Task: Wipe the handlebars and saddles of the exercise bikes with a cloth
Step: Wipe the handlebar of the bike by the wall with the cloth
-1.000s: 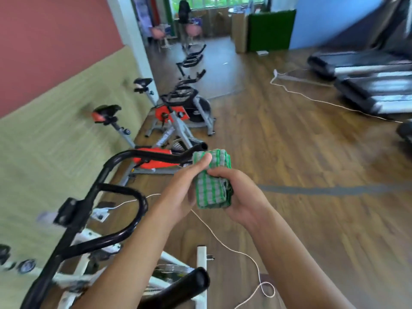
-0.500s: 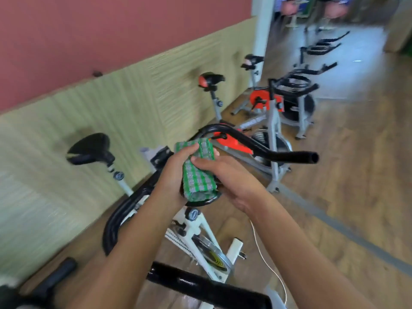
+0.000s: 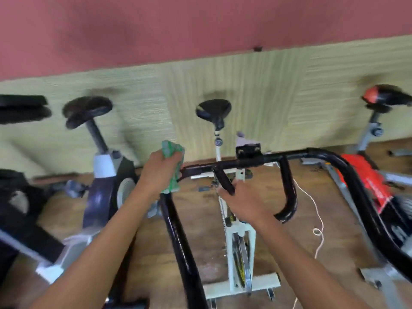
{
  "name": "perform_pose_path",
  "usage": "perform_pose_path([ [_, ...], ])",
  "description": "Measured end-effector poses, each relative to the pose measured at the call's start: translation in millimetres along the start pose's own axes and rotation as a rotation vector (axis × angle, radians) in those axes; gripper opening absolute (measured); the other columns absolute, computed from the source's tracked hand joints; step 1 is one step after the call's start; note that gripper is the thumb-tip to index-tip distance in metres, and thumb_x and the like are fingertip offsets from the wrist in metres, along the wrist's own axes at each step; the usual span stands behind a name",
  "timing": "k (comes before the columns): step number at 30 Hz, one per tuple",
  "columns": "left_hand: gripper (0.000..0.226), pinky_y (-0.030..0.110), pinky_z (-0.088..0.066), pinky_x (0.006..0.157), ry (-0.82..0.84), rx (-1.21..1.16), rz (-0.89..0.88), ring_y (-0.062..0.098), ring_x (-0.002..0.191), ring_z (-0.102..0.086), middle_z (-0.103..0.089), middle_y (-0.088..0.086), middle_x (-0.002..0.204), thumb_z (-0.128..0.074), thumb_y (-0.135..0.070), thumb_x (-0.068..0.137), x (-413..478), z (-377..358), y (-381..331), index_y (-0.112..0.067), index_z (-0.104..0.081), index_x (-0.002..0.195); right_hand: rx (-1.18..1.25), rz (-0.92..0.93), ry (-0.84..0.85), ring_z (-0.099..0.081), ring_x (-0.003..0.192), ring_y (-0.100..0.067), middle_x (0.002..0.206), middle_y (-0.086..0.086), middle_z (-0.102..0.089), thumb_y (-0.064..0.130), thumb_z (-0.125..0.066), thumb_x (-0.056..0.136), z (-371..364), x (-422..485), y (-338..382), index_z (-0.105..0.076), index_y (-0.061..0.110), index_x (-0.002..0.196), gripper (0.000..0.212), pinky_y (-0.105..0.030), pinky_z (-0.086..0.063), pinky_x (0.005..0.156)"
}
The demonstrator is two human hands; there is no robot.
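well, no container of any kind shows, so materials and shapes carry it. left hand (image 3: 159,172) has its fingers curled round a folded cloth (image 3: 172,162), green with pale checks, soft and bunched, and presses it onto the left bend of the handlebar (image 3: 234,162) where the cross tube turns down toward the camera. right hand (image 3: 242,202) grasps the short inner grip of that same bar, fingers wrapped about the black stub, whose tip pokes out past the knuckles. the bar is glossy black tube, round in section: one straight cross piece with a small boxy bracket at its middle, two long outer arms sweeping down, and a curled inner hook on the right. it belongs to the white bike (image 3: 239,241), whose frame is flat painted metal with a shiny flywheel low down and a square foot bar on the floor. its saddle (image 3: 213,110) is black, rounded, padded, on a thin white post, beyond the bar and near the wall. left of it stands a dark bike (image 3: 104,188) with a wide black seat on a thick post. right of it a red bike (image 3: 365,177) has a red and black seat. a thin white cord (image 3: 317,219) loops across the wood plank floor (image 3: 196,224). the wall (image 3: 256,85) behind is ribbed yellow-green panel below, flat dull red above. edges are blurred.
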State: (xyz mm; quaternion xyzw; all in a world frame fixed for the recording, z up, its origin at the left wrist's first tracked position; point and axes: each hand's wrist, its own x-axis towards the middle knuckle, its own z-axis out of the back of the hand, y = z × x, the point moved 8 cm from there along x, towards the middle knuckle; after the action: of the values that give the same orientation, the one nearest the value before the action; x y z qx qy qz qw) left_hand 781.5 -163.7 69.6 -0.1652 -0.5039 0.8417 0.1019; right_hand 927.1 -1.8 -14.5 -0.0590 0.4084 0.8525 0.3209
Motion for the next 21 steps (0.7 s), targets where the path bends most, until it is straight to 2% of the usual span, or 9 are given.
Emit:
perform_pose_path([
  [2,0.026,0.037,-0.05,0.08,-0.021,0.407,-0.242,0.023,0.085,-0.063,-0.068,0.006,0.092,-0.06,-0.04,0.095,7,-3,-18,-0.014,-0.064,0.099,-0.061,-0.007,0.062,-0.064,0.084,-0.031,0.098,-0.01,-0.063,0.07,-0.036,0.095,-10,8,0,-0.042,0.012,0.128,0.067,-0.042,-0.053,0.076],
  [3,0.036,0.036,-0.048,0.081,0.037,0.543,-0.332,0.021,0.089,-0.061,-0.065,0.002,0.097,-0.06,-0.05,0.093,13,-13,-22,-0.016,-0.06,0.105,-0.064,-0.012,0.066,-0.061,0.075,-0.028,0.091,-0.008,-0.06,0.071,-0.032,0.096,-11,10,-1,-0.042,0.011,0.129,0.068,-0.039,-0.05,0.071],
  [4,0.047,0.035,-0.046,0.081,0.129,0.645,-0.373,0.019,0.091,-0.058,-0.062,-0.001,0.101,-0.057,-0.061,0.09,18,-24,-23,-0.018,-0.057,0.108,-0.053,-0.005,0.06,-0.057,0.069,-0.025,0.085,-0.005,-0.058,0.07,-0.03,0.096,-11,12,0,-0.044,0.011,0.127,0.068,-0.037,-0.047,0.068],
  [6,0.072,0.037,-0.044,0.082,0.325,0.85,-0.369,0.019,0.093,-0.054,-0.06,0.0,0.109,-0.039,-0.08,0.082,32,-51,-20,-0.019,-0.054,0.115,-0.06,0.02,0.037,-0.059,0.07,-0.026,0.082,-0.005,-0.058,0.069,-0.026,0.098,-10,15,5,-0.047,0.013,0.122,0.065,-0.038,-0.051,0.072],
  [8,0.081,0.04,-0.044,0.084,0.445,1.02,-0.335,0.022,0.092,-0.055,-0.063,0.003,0.108,-0.021,-0.085,0.081,39,-77,-14,-0.018,-0.055,0.11,-0.114,0.034,0.005,-0.064,0.077,-0.029,0.086,-0.006,-0.063,0.069,-0.023,0.098,-9,11,7,-0.047,0.014,0.118,0.063,-0.044,-0.055,0.079],
  [11,0.065,0.04,-0.045,0.081,0.482,1.069,-0.422,0.023,0.08,-0.056,-0.059,-0.002,0.08,-0.021,-0.078,0.091,44,-110,-19,-0.021,-0.052,0.084,-0.178,0.04,-0.043,-0.066,0.081,-0.029,0.089,-0.006,-0.066,0.068,-0.019,0.099,-7,6,8,-0.046,0.017,0.118,0.061,-0.047,-0.055,0.082],
  [14,0.051,0.038,-0.04,0.071,0.478,1.059,-0.519,0.021,0.072,-0.054,-0.053,-0.005,0.072,-0.027,-0.073,0.094,44,-108,-14,-0.029,-0.04,0.072,-0.219,0.026,-0.047,-0.067,0.08,-0.027,0.087,-0.003,-0.067,0.069,-0.016,0.098,-8,5,6,-0.046,0.02,0.12,0.061,-0.045,-0.055,0.082],
  [18,0.048,0.036,-0.039,0.068,0.428,1.09,-0.573,0.022,0.075,-0.054,-0.055,-0.005,0.08,-0.028,-0.071,0.095,54,-81,7,-0.026,-0.042,0.086,-0.245,0.026,-0.078,-0.066,0.09,-0.03,0.098,-0.007,-0.068,0.062,-0.015,0.102,-7,3,11,-0.045,0.018,0.129,0.059,-0.047,-0.053,0.084],
  [21,0.056,0.035,-0.038,0.065,0.398,1.171,-0.681,0.022,0.074,-0.057,-0.057,-0.004,0.079,-0.026,-0.073,0.093,56,-102,-5,-0.021,-0.046,0.09,-0.258,0.019,-0.092,-0.065,0.097,-0.032,0.105,-0.008,-0.068,0.059,-0.016,0.104,-4,1,15,-0.045,0.016,0.13,0.058,-0.047,-0.052,0.084],
])
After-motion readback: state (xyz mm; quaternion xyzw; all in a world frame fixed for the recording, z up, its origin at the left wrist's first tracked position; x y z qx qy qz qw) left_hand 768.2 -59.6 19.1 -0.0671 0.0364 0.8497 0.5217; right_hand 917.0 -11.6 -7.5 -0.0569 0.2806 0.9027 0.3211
